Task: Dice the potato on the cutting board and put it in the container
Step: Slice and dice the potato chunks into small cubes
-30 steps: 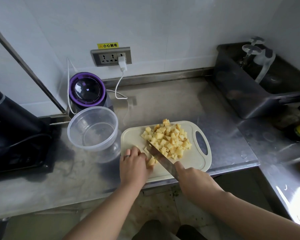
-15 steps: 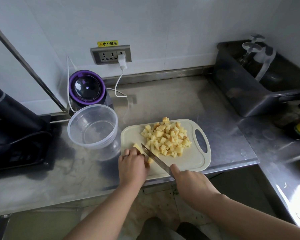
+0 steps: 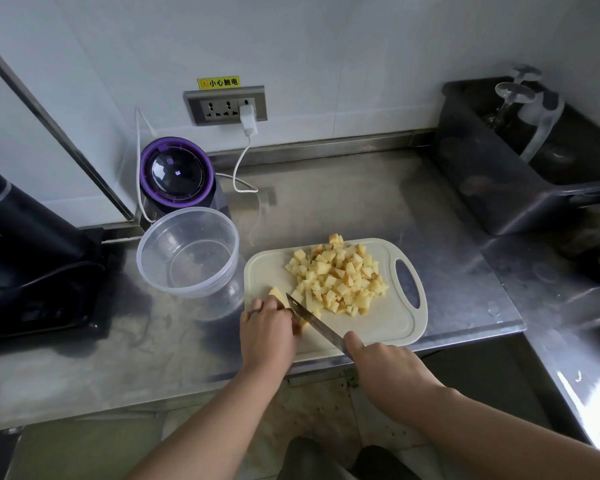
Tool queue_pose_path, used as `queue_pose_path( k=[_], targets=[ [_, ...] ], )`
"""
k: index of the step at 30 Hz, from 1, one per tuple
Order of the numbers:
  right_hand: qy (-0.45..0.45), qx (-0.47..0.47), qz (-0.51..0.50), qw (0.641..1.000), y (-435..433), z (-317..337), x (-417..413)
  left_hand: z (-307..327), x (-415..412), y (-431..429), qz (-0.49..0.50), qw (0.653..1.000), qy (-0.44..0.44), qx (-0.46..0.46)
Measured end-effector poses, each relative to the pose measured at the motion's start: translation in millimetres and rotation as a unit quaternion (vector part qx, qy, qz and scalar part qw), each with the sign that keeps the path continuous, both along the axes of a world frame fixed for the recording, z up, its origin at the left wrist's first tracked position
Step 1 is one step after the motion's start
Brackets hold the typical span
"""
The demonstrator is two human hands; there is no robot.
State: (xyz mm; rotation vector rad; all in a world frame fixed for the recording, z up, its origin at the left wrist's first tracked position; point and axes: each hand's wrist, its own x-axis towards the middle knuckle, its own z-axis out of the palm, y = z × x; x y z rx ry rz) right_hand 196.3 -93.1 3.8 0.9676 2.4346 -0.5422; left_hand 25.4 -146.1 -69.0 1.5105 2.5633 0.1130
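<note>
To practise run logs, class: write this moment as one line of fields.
step: dicing; left hand: holds potato piece; right hand: grips knife; cubes: on board; container: empty

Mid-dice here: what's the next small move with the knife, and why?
Probably press the knife down through the uncut potato piece that the left hand holds at the left edge of the cutting board. The right hand grips the knife with its blade beside that hand; the diced pile lies mid-board and the container holds nothing.
</note>
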Motion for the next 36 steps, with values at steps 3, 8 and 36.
queue_pose_path(
  k=[3,8,36],
  targets=[
    [-0.006,-0.011,-0.002,1.000,-1,-4,0,2,0,0,-0.003,1.000,0.002,0.000],
    [-0.005,-0.007,-0.022,1.000,6,-7,5,0,0,-1,-0.012,1.000,0.000,0.026],
    [-0.001,0.014,-0.019,1.000,21,6,-1,21,-72,43,-0.245,0.951,-0.042,-0.185]
  ],
)
